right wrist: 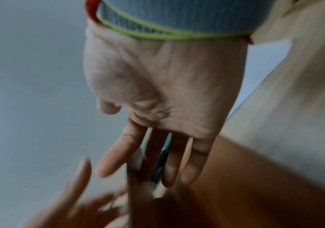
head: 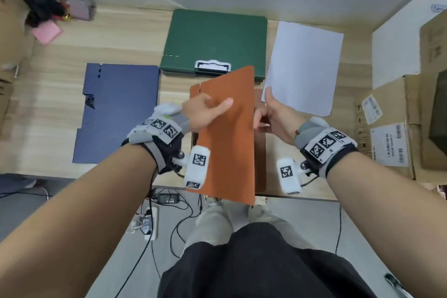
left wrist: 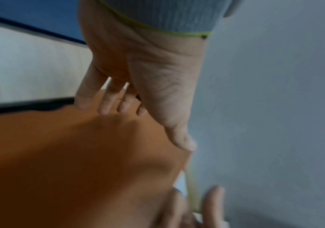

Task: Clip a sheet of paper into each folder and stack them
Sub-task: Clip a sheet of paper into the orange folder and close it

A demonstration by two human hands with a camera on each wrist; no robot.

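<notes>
The orange folder (head: 227, 128) is in the middle of the head view, lifted above the near edge of the desk (head: 125, 31), with its cover raised and tilted. The left hand (head: 205, 111) lies on the outer side of this cover; in the left wrist view its fingers (left wrist: 107, 98) are nearly straight and the thumb presses flat on the orange surface, so the grip is open and only pushes. The right hand (head: 275, 116) is at the right edge of the cover, thumb pointing up. In the right wrist view its fingers (right wrist: 192, 162) are extended along the edge, some on each side of it, and the picture is blurred, so I cannot tell if the grip really pinches the cover. A green folder (head: 215, 41) with a white clip (head: 212, 66) lies closed at the upper centre of the frame, just behind the orange one. A blue folder (head: 118, 111) lies flat at the left. A white sheet of paper (head: 304, 65) lies at the upper right, just beside the green folder. Cardboard boxes (head: 396, 128) stand at the right edge.
</notes>
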